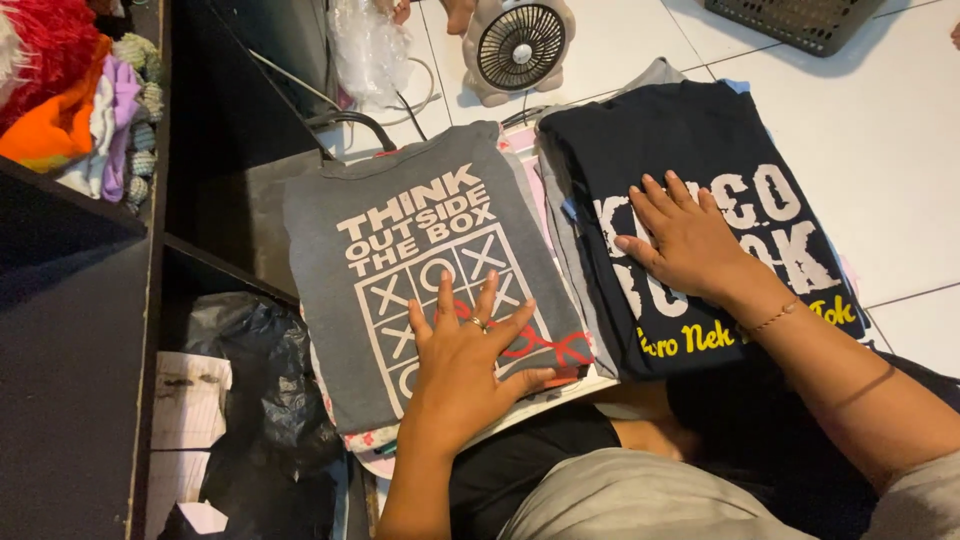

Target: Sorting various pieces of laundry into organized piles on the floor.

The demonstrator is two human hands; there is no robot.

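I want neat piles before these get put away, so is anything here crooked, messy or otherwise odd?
Mostly tidy. The grey shirt under the left hand lies tilted, not squared with the black shirt under the right hand. Edges of other clothes stick out unevenly between them. Nothing looks torn or spilled.

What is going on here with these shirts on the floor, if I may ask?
A person sits on the white tiled floor with two stacks of folded clothes in front. The left hand lies flat on the grey shirt topping the left stack, and the right hand lies flat on the black shirt topping the right stack. A small fan stands behind the stacks, and a dark shelf stands at the left.
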